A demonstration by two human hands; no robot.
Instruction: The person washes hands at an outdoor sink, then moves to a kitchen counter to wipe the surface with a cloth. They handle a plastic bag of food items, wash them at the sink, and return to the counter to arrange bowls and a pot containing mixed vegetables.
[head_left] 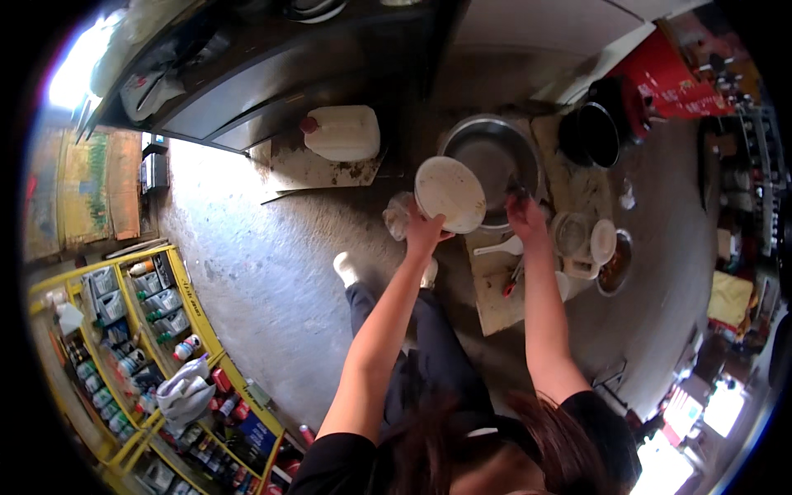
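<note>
My left hand grips the lower rim of a white bowl, which is tilted so that its speckled surface faces up. The bowl overlaps the left edge of a wide metal basin. Over the basin's lower right rim is my right hand, its fingers closed around something small and dark that I cannot make out. Close by the left hand sits a crumpled clear plastic bag. A white spoon and a red-handled tool lie below the basin, left of my right forearm.
A white jug with a red cap stands on a stained board. Right of the basin are a black bucket, clear containers and an oval dish. A yellow shelf rack with bottles stands at lower left.
</note>
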